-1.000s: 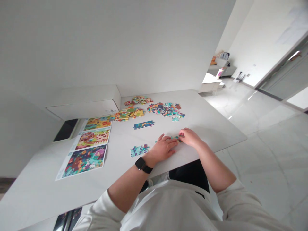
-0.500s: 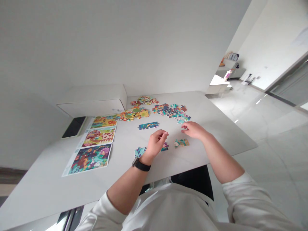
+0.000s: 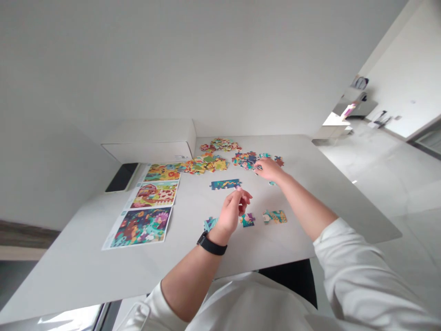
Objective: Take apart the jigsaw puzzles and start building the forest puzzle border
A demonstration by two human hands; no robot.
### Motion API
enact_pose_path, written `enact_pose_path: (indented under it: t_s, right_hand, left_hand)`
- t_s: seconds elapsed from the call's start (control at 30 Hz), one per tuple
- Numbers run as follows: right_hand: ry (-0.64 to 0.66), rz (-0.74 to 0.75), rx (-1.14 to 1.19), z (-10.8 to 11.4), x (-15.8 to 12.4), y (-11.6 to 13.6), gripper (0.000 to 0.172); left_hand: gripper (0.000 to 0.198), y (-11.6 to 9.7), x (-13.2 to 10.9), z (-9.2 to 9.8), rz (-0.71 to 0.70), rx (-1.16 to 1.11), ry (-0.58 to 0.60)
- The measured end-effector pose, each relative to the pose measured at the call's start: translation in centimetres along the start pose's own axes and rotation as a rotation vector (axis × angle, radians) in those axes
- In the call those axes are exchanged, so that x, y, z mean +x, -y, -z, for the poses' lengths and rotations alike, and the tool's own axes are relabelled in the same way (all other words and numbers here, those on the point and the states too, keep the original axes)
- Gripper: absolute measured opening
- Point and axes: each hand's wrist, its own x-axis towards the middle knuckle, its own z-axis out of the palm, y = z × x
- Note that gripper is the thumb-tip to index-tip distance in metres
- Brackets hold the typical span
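My right hand (image 3: 269, 169) is over the pile of dark blue and teal puzzle pieces (image 3: 245, 160), its fingertips pinched on a puzzle piece (image 3: 257, 168) at the pile's near side. Lower down, my left hand (image 3: 234, 209) hovers above the table with loosely curled fingers, a little apart, and nothing visible in them. Just beyond it lies a joined blue puzzle strip (image 3: 225, 184). Near my left hand are a teal striped section (image 3: 210, 224), partly covered by it, and a purple and teal section (image 3: 247, 220). Farther right lies a teal and orange section (image 3: 274, 217).
Yellow-orange pieces (image 3: 206, 164) and red-toned pieces (image 3: 221, 145) are heaped at the back. Left of them are a printed picture sheet (image 3: 167, 232), a phone (image 3: 122, 177) and a white box (image 3: 151, 151) against the wall. A lone teal piece (image 3: 272, 183) lies below my right wrist.
My right hand has moved up and left from the table's open surface into the dark pile. My left hand's fingers have loosened slightly. The whole view has shifted, moving things rightward.
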Motion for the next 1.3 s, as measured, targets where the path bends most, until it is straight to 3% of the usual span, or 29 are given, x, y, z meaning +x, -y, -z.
enact_pose_path:
  t_s: [0.1, 0.27, 0.5, 0.6, 0.7, 0.8, 0.93, 1.1, 1.3]
  right_hand:
    - [-0.056, -0.010, -0.020, -0.9, 4.1, 1.3, 0.027]
    - [-0.013, -0.059, -0.035, -2.8, 9.0, 3.7, 0.034]
    - [0.109, -0.176, -0.092, -4.0, 11.3, 4.2, 0.038]
    - [0.100, -0.186, -0.047, -3.9, 11.2, 3.6, 0.041]
    - [0.029, -0.168, -0.042, -3.7, 10.7, 3.2, 0.040]
    - [-0.064, -0.124, 0.027, -3.5, 9.9, 3.2, 0.022]
    - [-0.064, -0.082, 0.366, -2.5, 8.2, 3.9, 0.007]
    - [-0.060, 0.009, 0.753, 0.5, 4.0, 5.3, 0.023]
    - [-0.093, 0.103, 1.009, 2.2, -4.9, 5.0, 0.037]
  left_hand:
    - [0.063, -0.2, 0.1, 0.0, 0.013, -0.046, -0.019]
    - [0.063, -0.6, 0.2, 0.2, 0.036, -0.095, -0.055]
    - [0.064, 0.1, 0.4, 0.2, 0.029, -0.123, -0.044]
    - [0.064, 0.4, 0.4, 0.2, 0.019, -0.123, -0.029]
    - [0.064, 0.4, 0.5, 0.3, 0.010, -0.122, -0.016]
    - [0.064, 0.3, 0.6, 0.4, -0.004, -0.121, -0.017]
    - [0.062, 0.0, 0.7, 0.5, -0.027, -0.103, -0.020]
    - [0.046, -0.5, 1.1, 1.2, -0.124, -0.062, -0.073]
    - [0.040, -1.0, 2.0, 2.4, -0.177, -0.058, -0.158]
